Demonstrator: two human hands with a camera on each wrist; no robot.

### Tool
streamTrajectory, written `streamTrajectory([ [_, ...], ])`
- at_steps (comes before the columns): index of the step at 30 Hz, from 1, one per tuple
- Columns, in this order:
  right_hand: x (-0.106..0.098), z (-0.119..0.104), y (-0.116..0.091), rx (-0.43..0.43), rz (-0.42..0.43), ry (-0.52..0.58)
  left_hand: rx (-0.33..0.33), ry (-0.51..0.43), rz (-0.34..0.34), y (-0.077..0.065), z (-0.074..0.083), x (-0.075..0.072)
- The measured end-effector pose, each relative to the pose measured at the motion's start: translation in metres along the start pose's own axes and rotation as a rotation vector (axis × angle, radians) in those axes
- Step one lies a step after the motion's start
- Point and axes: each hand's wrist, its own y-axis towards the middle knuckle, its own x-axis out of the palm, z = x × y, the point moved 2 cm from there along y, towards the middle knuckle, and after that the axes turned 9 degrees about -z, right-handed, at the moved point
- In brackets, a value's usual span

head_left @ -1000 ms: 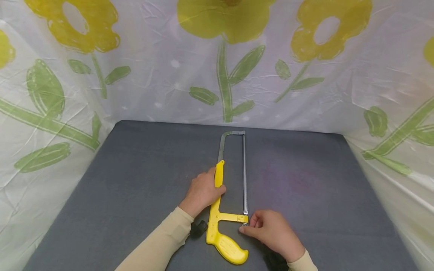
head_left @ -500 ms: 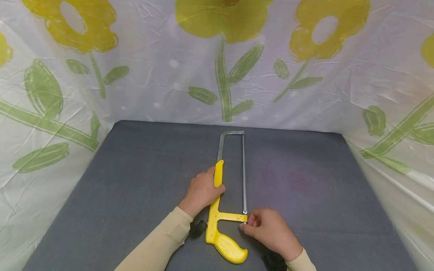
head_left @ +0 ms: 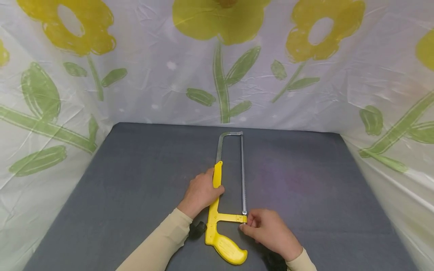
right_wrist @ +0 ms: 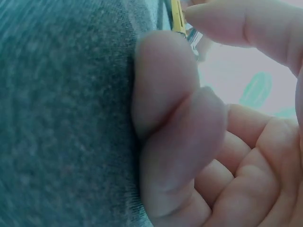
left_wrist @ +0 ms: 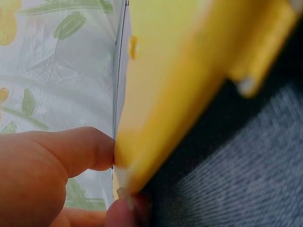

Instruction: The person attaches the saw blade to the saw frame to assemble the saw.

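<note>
A hacksaw [head_left: 212, 220] with a yellow frame and handle lies on the dark grey table, its silver blade [head_left: 243, 177] on the right side. My left hand [head_left: 200, 192] grips the yellow frame partway up, thumb over the top. In the left wrist view, thumb and finger pinch the edge of that yellow frame [left_wrist: 161, 90]. At the lower end of the blade, my right hand [head_left: 271, 230] pinches the small metal tension nut [right_wrist: 192, 37] between thumb and forefinger. Those fingers mostly hide the nut. The other right fingers are curled and rest near the cloth.
Dark grey cloth covers the table [head_left: 142, 165]. White sheeting [head_left: 152, 75] printed with yellow flowers and green leaves hangs at the back and both sides. A black wrist strap piece [head_left: 197, 229] shows beneath the left forearm.
Both hands keep their places on the hacksaw. The right fingers shift only slightly at the nut. The whole head view drifts a little.
</note>
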Motion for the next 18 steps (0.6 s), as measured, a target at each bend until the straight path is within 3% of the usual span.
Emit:
streamTrajectory([
  [12, 0.002, 0.0017, 0.0029, 0.033, 0.064, -0.001, 0.001, 0.001, 0.0, -0.001, 0.0002, -0.0005],
  [18, 0.0014, 0.0012, 0.0029, 0.021, 0.058, -0.013, 0.008, 0.0, 0.001, -0.0009, -0.0001, -0.0004],
])
